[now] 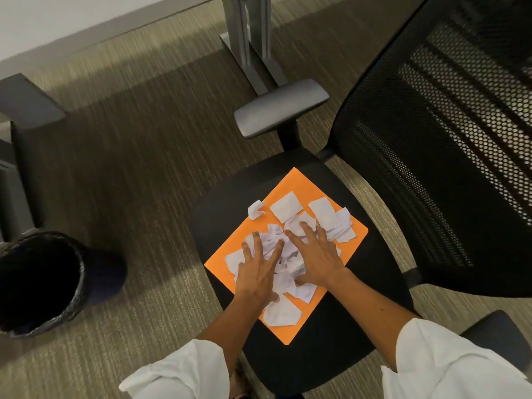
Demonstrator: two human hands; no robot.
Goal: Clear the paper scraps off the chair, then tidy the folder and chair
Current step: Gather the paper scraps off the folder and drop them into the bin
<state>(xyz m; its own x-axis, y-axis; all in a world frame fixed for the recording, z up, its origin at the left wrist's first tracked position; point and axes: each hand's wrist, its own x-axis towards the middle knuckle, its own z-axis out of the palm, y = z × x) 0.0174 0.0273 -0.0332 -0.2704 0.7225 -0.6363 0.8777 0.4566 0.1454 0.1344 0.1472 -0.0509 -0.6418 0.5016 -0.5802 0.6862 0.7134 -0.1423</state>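
Note:
An orange folder [305, 184] lies flat like a diamond on the black seat of an office chair [328, 352]. Several white paper scraps [288, 209], some flat and some crumpled, are strewn over the folder. My left hand [257, 269] rests palm down on the scraps near the folder's left side, fingers spread. My right hand [315, 251] lies palm down beside it on the crumpled pile in the middle, fingers also apart. Neither hand has closed around any paper. Scraps under the palms are hidden.
A black waste bin [17, 326] with a dark liner stands on the carpet to the chair's left. The chair's mesh backrest [449, 145] rises at right, with a grey armrest [280, 108] behind the seat. Metal desk legs [247, 38] stand farther back.

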